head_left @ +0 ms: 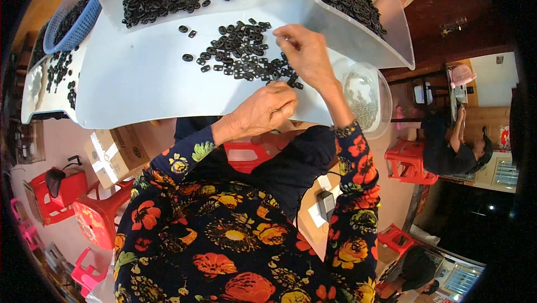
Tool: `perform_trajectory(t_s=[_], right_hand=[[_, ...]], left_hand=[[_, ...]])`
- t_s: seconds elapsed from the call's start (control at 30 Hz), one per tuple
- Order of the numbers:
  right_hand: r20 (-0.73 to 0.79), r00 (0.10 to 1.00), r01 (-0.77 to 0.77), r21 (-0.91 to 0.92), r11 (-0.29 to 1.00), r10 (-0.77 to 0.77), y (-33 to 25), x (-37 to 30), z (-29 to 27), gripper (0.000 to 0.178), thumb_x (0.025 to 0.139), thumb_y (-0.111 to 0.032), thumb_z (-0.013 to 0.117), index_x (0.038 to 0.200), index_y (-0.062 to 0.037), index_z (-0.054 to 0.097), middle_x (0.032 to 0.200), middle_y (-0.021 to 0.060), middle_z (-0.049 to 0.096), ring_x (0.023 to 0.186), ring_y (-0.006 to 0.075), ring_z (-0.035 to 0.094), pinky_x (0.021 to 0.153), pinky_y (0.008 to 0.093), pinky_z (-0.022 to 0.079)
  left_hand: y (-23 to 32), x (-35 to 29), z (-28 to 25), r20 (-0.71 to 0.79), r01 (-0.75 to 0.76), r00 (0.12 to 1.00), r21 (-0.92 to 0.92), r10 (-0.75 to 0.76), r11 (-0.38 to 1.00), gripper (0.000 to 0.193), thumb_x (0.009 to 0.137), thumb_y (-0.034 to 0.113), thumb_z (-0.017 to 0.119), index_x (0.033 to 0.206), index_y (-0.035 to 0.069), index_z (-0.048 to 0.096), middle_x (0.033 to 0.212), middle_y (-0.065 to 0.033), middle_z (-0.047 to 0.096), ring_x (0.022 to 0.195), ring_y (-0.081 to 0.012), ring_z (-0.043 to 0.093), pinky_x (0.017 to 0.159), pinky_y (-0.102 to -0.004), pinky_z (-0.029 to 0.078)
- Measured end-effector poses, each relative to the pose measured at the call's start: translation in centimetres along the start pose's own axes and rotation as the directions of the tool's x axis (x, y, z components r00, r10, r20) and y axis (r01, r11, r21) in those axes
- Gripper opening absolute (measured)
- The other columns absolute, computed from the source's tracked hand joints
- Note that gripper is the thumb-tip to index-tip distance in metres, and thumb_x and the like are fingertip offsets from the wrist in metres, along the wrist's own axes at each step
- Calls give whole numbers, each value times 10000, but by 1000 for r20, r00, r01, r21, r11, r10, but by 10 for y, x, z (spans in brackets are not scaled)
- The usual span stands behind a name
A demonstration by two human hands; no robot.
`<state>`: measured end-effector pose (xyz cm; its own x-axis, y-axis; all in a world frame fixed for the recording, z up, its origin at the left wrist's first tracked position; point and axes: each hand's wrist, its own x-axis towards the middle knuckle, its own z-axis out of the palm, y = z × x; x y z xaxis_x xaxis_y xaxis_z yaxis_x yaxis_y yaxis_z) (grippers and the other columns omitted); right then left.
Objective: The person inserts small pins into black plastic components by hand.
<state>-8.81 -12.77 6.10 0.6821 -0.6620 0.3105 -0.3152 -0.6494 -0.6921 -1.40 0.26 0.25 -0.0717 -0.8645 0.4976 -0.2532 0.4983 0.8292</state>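
Small black oval pieces with holes (238, 51) lie in a loose pile on the white table (140, 73). My left hand (263, 110) is closed at the table's near edge, just below the pile, its fingertips pressed together. What it pinches is hidden by the fingers. My right hand (305, 54) is above the pile's right side, with thumb and fingers curled together in a pinch. Anything between those fingertips is too small to make out. Beside my right wrist stands a clear round tub (385, 104) holding small shiny metal pieces (361, 99).
Two translucent bins, one at the back left (106, 1) and one at the right (363, 43), hold many black pieces. A blue basket (84, 29) stands far left. Red stools (100, 216) and a cardboard box (120, 152) are on the floor. Another person (447, 146) sits at right.
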Motion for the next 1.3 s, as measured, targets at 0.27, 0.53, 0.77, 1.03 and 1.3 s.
perform_trajectory(t_s=[0.27,0.53,0.77,1.03,1.3], right_hand=[[234,967,144,-175,974,-101,15,16,20,215,771,-60,648,984,-28,639,876,138,655,676,234,610,661,316,490],[134,987,-68,-151,986,89,27,9,-1,140,829,-96,642,939,-12,664,718,125,654,612,174,586,624,296,482],[159,986,-15,-235,972,53,34,13,4,167,789,-68,655,947,-13,667,775,133,655,640,200,600,631,316,486],[263,963,63,-435,898,60,21,18,11,177,733,-51,618,897,-30,681,776,196,647,788,373,630,735,435,501],[132,972,-176,-138,975,195,18,4,5,179,785,-65,645,952,-8,676,750,99,662,664,176,624,632,300,499]], left_hand=[[-2,2,0,70,73,995,12,-74,997,144,839,80,494,753,-35,489,691,-151,496,681,-318,493,718,-399,429],[1,2,0,38,66,997,-12,-66,998,157,812,83,484,711,-37,486,675,-174,483,683,-339,496,704,-418,416],[2,3,0,58,98,994,1,-98,995,151,823,79,492,736,-44,491,686,-164,485,691,-330,495,709,-414,419],[1,2,-1,41,95,995,16,-95,995,152,834,80,506,758,-52,495,687,-160,478,683,-328,486,687,-408,428],[0,2,-2,-49,260,962,-138,-268,956,123,848,88,497,819,-29,521,699,-127,531,665,-221,555,639,-343,450]])
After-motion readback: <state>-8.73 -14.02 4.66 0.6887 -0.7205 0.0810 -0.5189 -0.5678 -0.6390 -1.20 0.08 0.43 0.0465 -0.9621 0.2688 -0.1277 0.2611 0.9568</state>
